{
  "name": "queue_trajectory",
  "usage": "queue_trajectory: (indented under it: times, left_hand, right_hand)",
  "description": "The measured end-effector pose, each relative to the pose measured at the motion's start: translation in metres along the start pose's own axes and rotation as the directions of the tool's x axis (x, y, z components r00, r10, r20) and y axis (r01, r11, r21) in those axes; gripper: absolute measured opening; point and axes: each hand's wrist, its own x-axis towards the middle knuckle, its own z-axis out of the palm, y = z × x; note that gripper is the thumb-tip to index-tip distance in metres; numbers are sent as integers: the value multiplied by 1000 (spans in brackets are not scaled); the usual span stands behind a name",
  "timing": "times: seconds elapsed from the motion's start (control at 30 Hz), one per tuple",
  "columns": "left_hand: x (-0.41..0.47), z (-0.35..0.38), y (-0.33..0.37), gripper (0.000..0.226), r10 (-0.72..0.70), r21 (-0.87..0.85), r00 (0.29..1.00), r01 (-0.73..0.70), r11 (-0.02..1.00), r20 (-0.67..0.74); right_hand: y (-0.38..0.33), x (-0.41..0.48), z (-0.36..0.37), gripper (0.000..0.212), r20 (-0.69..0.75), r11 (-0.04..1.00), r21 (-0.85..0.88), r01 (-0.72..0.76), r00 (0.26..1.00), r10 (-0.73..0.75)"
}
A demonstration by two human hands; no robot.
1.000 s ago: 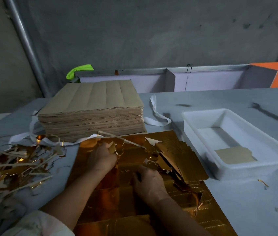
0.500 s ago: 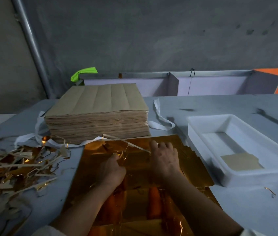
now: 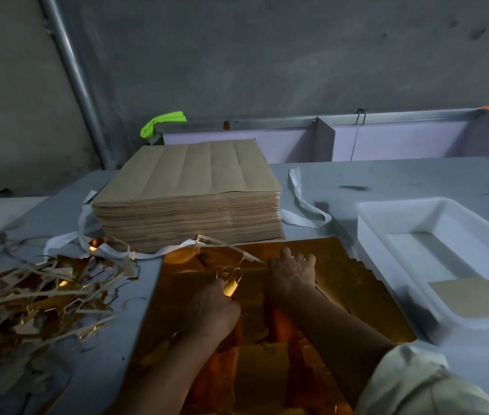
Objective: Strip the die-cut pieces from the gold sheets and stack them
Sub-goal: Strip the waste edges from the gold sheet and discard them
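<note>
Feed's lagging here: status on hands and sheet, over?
Left hand pinching gold strip. Right hand flat on gold sheet. Scrap pile left of sheet.

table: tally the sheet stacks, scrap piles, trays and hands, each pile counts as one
sheet stacks: 2, brown sheet stack, gold sheets
scrap pile: 1
white tray: 1
hands: 2, left hand pinching a gold strip, right hand pressing the gold sheets
total: 6

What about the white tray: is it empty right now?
No, one flat tan piece lies inside the white tray, toward its near right corner.
</note>
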Motion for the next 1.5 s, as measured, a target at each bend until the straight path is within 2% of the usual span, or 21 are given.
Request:
queue_trajectory:
  times: [0.13,0.23,0.33,0.6,0.8,1.0,1.1,1.27,1.4,1.5]
  left_hand:
    - [1,0,1,53,-11,-12,1000,11,1000,16]
    - [1,-1,1,46,-6,-16,1000,6,1000,25]
    - [-1,-2,2,52,-18,-21,999,19,1000,33]
    - [0,-7,4,41,-17,10,998,17,1000,65]
    - [4,-11,7,48,-28,48,995,24,999,94]
    - [9,-15,7,38,-38,-14,991,40,999,126]
    - [9,-20,11,57,-41,-102,992,54,993,119]
    - [9,-24,32,85,-30,-164,986,58,985,167]
    - [10,-21,50,66,-25,-311,972,100,945,234]
    - [16,-13,56,56,-54,-478,961,182,859,270]
  right_hand:
    - [-1,3,5,47,-60,999,17,47,997,-46]
    - [0,4,4,45,-81,996,62,65,995,-59]
    - [0,6,5,42,-106,993,104,52,994,-41]
    - [-6,19,4,36,-115,993,91,79,991,-68]
    - [-7,27,2,27,-128,969,216,123,987,-96]
    - [-14,24,-1,40,-260,931,298,209,957,-132]
    - [-18,22,-9,39,-305,908,328,261,939,-160]
    - [-17,16,-31,10,-200,787,582,203,974,-104]
    - [-7,9,-40,10,-58,608,788,97,995,-84]
    - [2,2,-42,8,32,468,884,23,993,-110]
